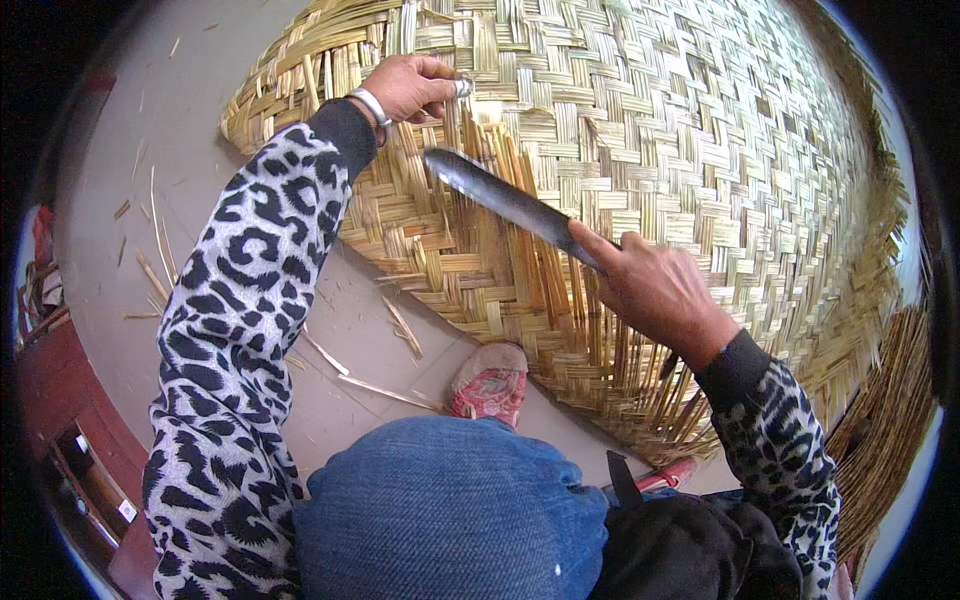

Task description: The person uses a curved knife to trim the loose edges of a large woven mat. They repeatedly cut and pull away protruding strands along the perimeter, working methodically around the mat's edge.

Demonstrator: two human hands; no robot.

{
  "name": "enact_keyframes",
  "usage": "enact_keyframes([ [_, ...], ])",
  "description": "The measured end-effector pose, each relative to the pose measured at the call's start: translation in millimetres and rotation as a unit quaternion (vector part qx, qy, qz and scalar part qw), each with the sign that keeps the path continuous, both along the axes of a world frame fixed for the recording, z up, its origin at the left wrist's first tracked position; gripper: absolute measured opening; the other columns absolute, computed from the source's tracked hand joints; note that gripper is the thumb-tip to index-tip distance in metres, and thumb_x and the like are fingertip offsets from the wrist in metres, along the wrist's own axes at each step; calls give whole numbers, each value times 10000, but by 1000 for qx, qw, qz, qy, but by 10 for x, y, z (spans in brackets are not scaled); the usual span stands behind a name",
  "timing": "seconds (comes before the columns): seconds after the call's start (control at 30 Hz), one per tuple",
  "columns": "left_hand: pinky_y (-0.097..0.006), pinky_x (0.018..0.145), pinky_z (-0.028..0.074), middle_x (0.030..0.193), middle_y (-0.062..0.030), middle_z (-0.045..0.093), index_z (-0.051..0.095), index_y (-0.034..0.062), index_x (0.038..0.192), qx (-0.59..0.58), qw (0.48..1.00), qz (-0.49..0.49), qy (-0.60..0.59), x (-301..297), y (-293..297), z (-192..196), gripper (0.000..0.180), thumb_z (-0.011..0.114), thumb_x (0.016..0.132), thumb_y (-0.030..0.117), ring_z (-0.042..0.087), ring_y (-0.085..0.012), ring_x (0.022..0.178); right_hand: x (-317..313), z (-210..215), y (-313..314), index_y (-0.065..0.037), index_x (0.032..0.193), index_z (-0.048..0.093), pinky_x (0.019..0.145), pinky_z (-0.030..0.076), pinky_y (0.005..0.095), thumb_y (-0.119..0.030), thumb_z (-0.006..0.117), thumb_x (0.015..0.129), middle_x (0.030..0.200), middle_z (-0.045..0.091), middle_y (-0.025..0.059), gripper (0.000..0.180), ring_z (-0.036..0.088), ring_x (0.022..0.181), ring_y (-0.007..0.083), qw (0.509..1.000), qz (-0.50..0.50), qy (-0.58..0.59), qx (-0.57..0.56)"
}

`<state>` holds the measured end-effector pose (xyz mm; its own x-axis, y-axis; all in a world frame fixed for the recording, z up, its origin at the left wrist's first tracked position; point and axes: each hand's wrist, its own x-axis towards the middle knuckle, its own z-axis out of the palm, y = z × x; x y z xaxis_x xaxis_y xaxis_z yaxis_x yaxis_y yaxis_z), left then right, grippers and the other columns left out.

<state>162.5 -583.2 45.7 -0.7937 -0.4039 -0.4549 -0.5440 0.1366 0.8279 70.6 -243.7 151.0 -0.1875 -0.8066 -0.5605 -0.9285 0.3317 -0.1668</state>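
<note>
A large mat woven from flat straw-coloured strips (640, 170) lies in front of me, with loose strip ends along its near edge. My right hand (655, 290) is closed round the near end of a long, narrow metal blade (510, 207), grey and slightly hollowed. Its rounded tip points up and left, over a patch of browner strips. Above the mat's left part, my left hand (412, 88) has its fingers drawn together in a pinch; whatever lies between them is hidden. A silvery band or wrap (462, 88) covers one fingertip.
Cut strips (390, 392) and small scraps litter the pale floor (235, 60) left of the mat. My red shoe (490, 385) stands close to the mat's near edge. Bundled brown stalks (880, 430) lie at far right, and dark red furniture (75, 390) at far left.
</note>
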Motion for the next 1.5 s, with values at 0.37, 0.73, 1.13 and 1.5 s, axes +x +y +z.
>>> enact_keyframes([
  [0.37,-415,798,567,971,-78,585,651,89,928,-492,816,-279,120,144,492,-17,90,629,916,175,616,-249,964,-143,-292,-282,-191,1397,508,635,541,504,-298,554,933,731,670,197,478,678,685,379,993,-84,-84,5],
  [0.73,-268,632,585,974,-75,690,598,7,1248,77,996,-24,-38,857,669,307,336,577,976,204,695,-131,769,-161,184,-133,-180,1429,517,610,496,473,-279,571,939,678,620,199,503,630,615,366,968,-179,-178,-12],
  [1.13,-308,502,586,850,-87,668,578,-16,1036,299,951,66,-47,534,704,-75,180,657,922,99,705,-185,633,228,608,259,-183,1510,431,762,521,337,-252,595,972,904,681,120,567,636,763,182,862,-224,-452,48],
  [1.5,-281,407,487,644,-32,643,568,86,865,193,963,183,-38,768,959,-142,232,728,916,246,642,-162,482,459,372,-15,-100,1501,423,891,515,333,-307,575,996,1044,710,163,566,648,934,164,772,-302,-555,75],
])
